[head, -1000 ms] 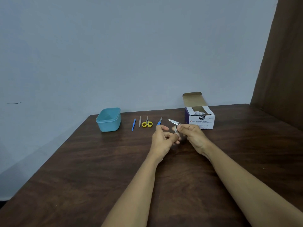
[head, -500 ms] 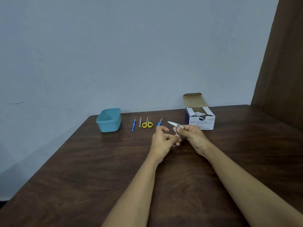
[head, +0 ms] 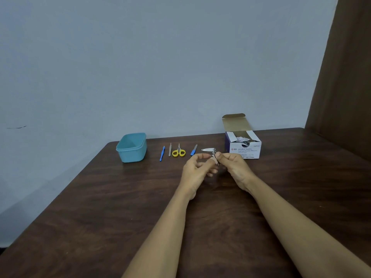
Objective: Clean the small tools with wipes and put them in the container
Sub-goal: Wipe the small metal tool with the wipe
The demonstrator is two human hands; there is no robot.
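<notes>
While my right hand [head: 232,165] pinches the nail clipper [head: 213,153] and my left hand [head: 197,169] curls half-open beside it, I should steady it before wiping.

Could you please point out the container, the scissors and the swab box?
container [head: 131,155]: head view, on its front wall.
scissors [head: 178,153]: head view, on the yellow handles.
swab box [head: 246,152]: head view, on the printed front face.

Left hand [head: 197,167] and right hand [head: 233,164] meet (fingers pinched together).
</notes>
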